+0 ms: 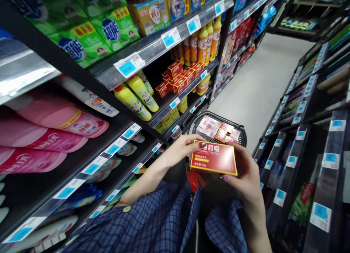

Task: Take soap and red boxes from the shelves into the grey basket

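Observation:
A red soap box (213, 158) with yellow edges and white lettering is held up in front of me, its printed face turned toward me. My left hand (188, 145) grips its left end, thumb lying on the front. On the right end, my right hand (243, 169) is closed around the box, with its thumb at the lower edge. Just beyond the box is a dark shopping basket (242, 131) holding pink-and-white boxes (209, 126) and some red-and-gold ones (224, 132). More red soap boxes (180, 83) lie stacked on the shelf to the left.
Shelves with price tags (171, 37) line the left, carrying green detergent packs (109, 30), orange bottles (202, 41), yellow bottles (139, 94) and pink bottles (54, 118). Another shelf rack (298, 151) stands close on the right. Pale aisle floor (262, 70) stretches ahead between them.

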